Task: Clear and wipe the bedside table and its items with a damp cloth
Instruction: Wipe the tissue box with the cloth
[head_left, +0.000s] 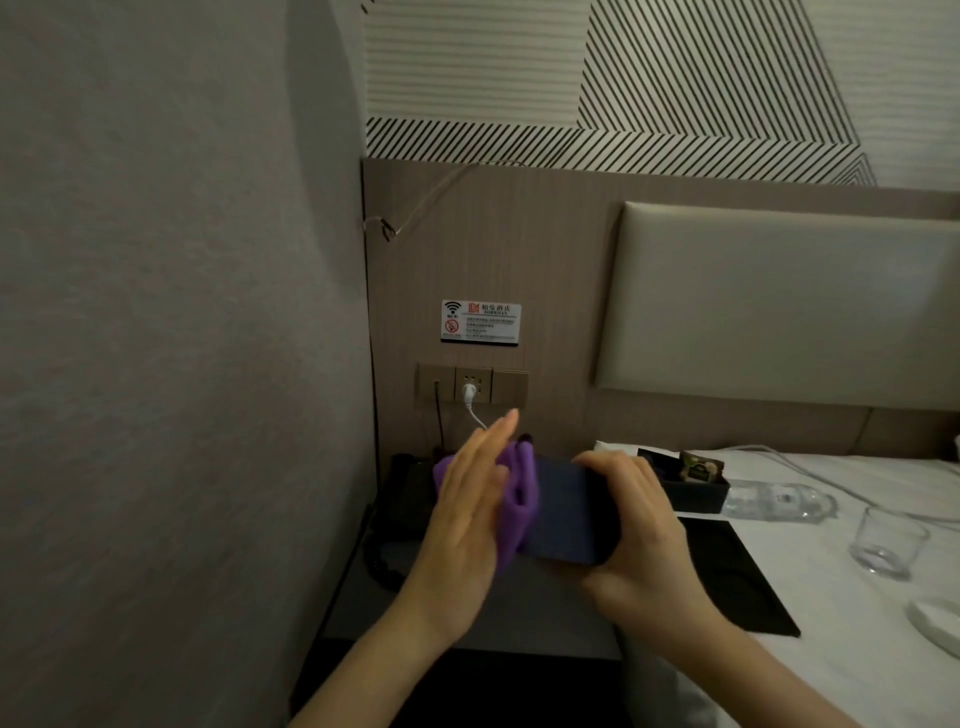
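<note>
Head view: both forearms reach over the bedside table (467, 618).
Left hand (470, 512): fingers straight, flat against the purple cloth (517, 499).
Right hand (631, 514): fingers curled round a dark box (563, 512), held above the table.
Bed (857, 623): black tray (748, 582), glass (885, 543), water bottle (774, 501).

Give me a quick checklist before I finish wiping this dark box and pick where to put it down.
1. Right hand grips the dark box firmly: ok, fingers curl round its end.
2. Purple cloth is against the box: ok, the left hand presses it on with straight fingers.
3. Cloth is damp: cannot tell.
4. Bedside table has bare space below the box: ok.
5. Telephone is off the table: not ok, it sits at the back left.
6. Glass and water bottle on the bed are out of the way: ok.
</note>
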